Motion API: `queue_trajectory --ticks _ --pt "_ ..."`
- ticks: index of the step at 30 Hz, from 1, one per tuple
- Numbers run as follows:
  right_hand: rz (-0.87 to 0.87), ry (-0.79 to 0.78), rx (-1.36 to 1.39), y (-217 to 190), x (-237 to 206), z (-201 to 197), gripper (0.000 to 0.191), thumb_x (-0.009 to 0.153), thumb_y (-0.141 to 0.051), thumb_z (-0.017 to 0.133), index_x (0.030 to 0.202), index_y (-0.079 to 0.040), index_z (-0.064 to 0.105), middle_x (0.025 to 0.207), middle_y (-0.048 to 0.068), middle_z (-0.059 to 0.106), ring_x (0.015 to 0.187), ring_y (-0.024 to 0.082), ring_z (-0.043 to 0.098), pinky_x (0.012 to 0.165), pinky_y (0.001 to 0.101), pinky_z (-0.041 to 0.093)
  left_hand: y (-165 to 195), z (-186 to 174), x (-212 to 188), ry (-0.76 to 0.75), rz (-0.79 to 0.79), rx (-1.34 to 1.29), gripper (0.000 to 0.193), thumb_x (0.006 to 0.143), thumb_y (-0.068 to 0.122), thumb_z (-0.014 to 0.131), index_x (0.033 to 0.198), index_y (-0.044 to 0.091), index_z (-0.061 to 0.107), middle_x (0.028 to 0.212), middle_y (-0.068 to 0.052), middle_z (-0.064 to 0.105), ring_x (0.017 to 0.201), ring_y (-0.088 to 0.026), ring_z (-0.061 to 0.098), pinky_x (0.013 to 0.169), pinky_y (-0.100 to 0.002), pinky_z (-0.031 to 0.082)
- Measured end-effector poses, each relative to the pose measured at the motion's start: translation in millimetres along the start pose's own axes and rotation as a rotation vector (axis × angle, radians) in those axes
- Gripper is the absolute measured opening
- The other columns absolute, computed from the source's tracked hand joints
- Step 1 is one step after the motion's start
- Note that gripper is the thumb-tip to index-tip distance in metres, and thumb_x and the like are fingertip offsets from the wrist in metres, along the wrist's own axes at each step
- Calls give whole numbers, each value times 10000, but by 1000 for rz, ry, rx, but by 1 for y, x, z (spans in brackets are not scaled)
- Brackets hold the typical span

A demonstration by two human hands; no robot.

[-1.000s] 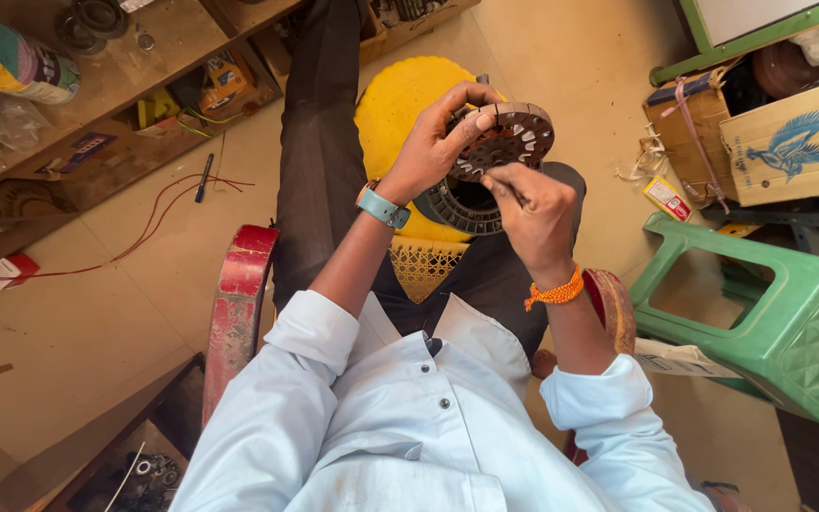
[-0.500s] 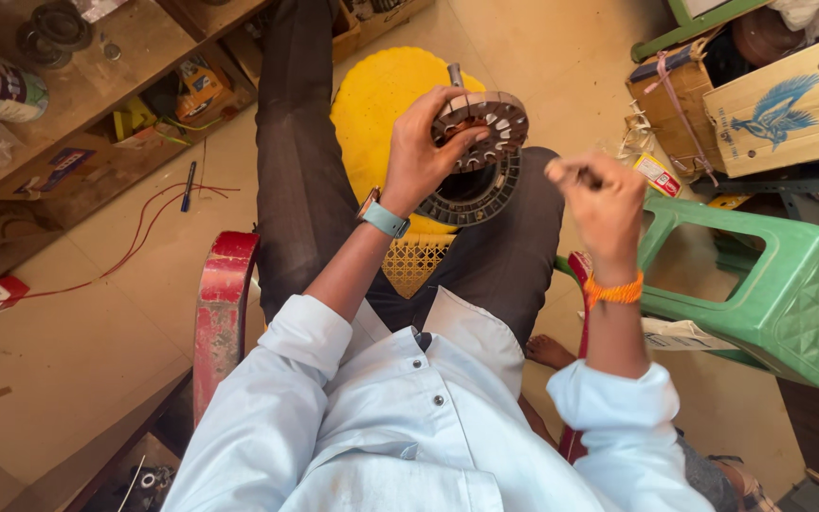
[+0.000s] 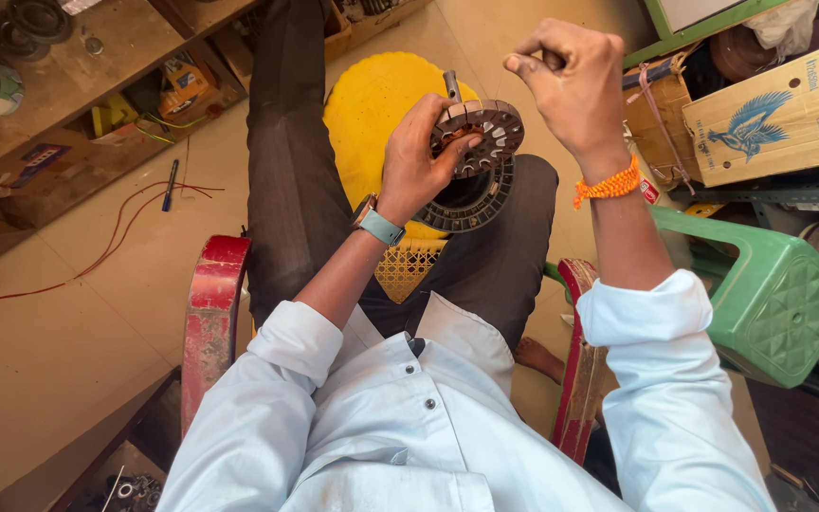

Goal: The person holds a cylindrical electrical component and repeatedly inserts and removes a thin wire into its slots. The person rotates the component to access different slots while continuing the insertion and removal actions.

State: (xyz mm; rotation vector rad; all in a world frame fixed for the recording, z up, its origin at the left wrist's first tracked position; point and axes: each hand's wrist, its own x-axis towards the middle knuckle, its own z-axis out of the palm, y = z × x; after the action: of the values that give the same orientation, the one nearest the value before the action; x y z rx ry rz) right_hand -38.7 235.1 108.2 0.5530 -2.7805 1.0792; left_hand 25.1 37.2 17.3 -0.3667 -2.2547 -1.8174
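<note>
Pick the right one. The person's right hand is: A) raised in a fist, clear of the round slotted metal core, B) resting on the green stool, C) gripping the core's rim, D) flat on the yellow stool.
A: the right hand is lifted in a closed fist, apart from the core, which the left hand holds alone above the lap; whether it pinches anything cannot be told.

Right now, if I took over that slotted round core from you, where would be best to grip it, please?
Probably by the rim of the core, from its right, far from the left hand that clasps its near-left edge. The toothed rim is bare there; the shaft sticks up at top, so avoid that. The right hand is raised clear.
</note>
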Motion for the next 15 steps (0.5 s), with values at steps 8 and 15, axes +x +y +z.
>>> queue_trajectory --ticks 8,15 --pt "-30 -338 -115 49 42 46 129 854 -140 828 919 -45 768 667 97 598 596 193 547 560 352 417 -9 4 2 -27 -153 -126 535 859 220 879 1199 84 489 1118 -113 713 1022 -261 747 885 -374 594" --pt "-42 -326 -48 40 51 55 104 909 -140 822 938 -50 778 656 78 561 585 152 498 553 333 382 -20 -11 18 -228 -542 -835 1111 825 162 866 1588 258 64 1267 -116 732 1202 -224 696 1062 -389 543"
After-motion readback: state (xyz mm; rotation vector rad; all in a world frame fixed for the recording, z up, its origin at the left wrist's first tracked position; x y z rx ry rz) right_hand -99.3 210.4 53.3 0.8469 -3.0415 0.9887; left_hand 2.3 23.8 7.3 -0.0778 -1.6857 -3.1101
